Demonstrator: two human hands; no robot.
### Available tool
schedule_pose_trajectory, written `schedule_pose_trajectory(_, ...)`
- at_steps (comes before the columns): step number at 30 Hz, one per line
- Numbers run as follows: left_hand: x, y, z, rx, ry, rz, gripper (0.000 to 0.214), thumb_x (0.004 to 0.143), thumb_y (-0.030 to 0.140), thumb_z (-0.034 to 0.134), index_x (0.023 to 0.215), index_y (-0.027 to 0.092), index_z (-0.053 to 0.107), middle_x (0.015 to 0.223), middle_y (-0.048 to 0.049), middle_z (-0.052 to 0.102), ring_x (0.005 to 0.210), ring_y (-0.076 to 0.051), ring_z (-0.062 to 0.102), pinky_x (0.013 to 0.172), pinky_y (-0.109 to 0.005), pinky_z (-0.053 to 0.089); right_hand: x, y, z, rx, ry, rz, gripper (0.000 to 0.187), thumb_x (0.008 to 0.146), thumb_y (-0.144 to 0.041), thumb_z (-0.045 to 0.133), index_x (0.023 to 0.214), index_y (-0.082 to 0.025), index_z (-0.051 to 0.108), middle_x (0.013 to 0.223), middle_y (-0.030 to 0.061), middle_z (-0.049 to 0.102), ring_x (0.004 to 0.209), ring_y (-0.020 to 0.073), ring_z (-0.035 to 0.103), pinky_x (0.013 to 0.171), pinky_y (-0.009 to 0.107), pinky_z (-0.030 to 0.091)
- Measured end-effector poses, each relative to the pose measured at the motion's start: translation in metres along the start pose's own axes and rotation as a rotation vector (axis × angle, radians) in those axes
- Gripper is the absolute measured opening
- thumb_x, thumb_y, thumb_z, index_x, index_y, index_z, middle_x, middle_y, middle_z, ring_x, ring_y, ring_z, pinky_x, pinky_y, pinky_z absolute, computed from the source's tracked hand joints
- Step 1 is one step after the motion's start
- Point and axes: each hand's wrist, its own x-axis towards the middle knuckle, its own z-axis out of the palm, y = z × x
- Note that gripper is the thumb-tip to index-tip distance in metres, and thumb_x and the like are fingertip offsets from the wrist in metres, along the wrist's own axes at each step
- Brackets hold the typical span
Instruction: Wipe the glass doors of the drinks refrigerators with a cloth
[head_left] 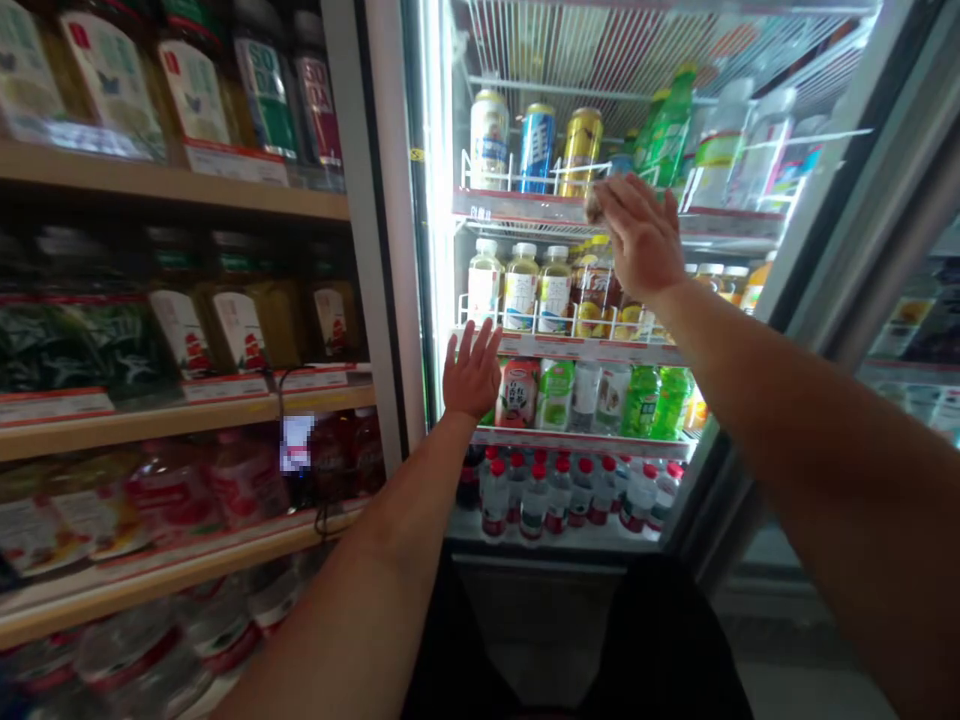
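Note:
I face an open drinks fridge. My left hand (471, 372) is raised with fingers spread, at the front edge of the third shelf (570, 347), beside a red-labelled bottle (517, 393); it holds nothing. My right hand (637, 235) reaches higher, fingers stretched flat, over the front rail of the can shelf (517, 205). It lies just right of a gold can (581, 148) and a blue can (537, 146), above several amber bottles (596, 290). A small dark thing shows at its fingertips; I cannot make it out.
The fridge door (847, 260) stands open at the right. Pale juice bottles (520, 287), green bottles (649, 400) and red-capped water bottles (536, 495) fill the lower shelves. Wooden shelves (172, 180) with packaged goods run along the left.

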Motion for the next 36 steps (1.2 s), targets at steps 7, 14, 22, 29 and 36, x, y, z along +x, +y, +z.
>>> schedule_pose_trajectory(7,0.000,-0.001,0.001,0.004,0.018,0.012,0.054,0.099,0.020,0.035,0.152,0.020,0.041,0.159,-0.0070,0.038,0.154,-0.022,0.013,0.128,-0.050,0.012,-0.023,0.025,0.005,-0.014,0.176,0.161,0.048,0.106,-0.028,0.027,0.150,-0.019,0.044,0.157,0.0076,0.041,0.148,0.0252,0.029,0.121,0.055,0.020)
schedule_pose_trajectory(14,0.000,-0.001,0.001,0.015,0.014,0.011,0.054,0.099,0.021,0.035,0.152,0.020,0.042,0.158,-0.0061,0.038,0.154,-0.021,0.014,0.128,-0.049,0.012,-0.060,0.037,0.014,-0.033,0.271,0.242,0.049,0.106,-0.032,0.026,0.148,-0.019,0.047,0.155,0.0100,0.043,0.148,0.0270,0.031,0.119,0.056,0.024)
schedule_pose_trajectory(22,0.000,-0.001,0.001,-0.002,0.020,0.011,0.054,0.099,0.021,0.035,0.152,0.020,0.042,0.158,-0.0062,0.038,0.154,-0.021,0.013,0.129,-0.049,0.011,-0.110,0.041,0.015,-0.068,0.283,0.296,0.053,0.103,-0.033,0.027,0.149,-0.016,0.047,0.153,0.0119,0.045,0.149,0.0267,0.031,0.122,0.052,0.025)
schedule_pose_trajectory(29,0.000,-0.002,0.003,-0.010,0.012,0.007,0.054,0.100,0.023,0.035,0.153,0.022,0.040,0.159,-0.0058,0.037,0.154,-0.021,0.012,0.128,-0.050,0.011,-0.169,0.036,0.020,-0.103,0.272,0.376,0.053,0.104,-0.035,0.027,0.152,-0.017,0.043,0.153,0.0144,0.044,0.149,0.0273,0.032,0.121,0.056,0.028)
schedule_pose_trajectory(36,0.000,-0.003,0.003,0.015,0.036,0.027,0.055,0.100,0.022,0.033,0.154,0.022,0.039,0.158,-0.0052,0.038,0.154,-0.019,0.011,0.128,-0.050,0.014,-0.226,0.031,0.031,-0.144,0.285,0.442,0.054,0.104,-0.034,0.028,0.150,-0.014,0.045,0.153,0.0181,0.044,0.149,0.0303,0.032,0.120,0.057,0.031)
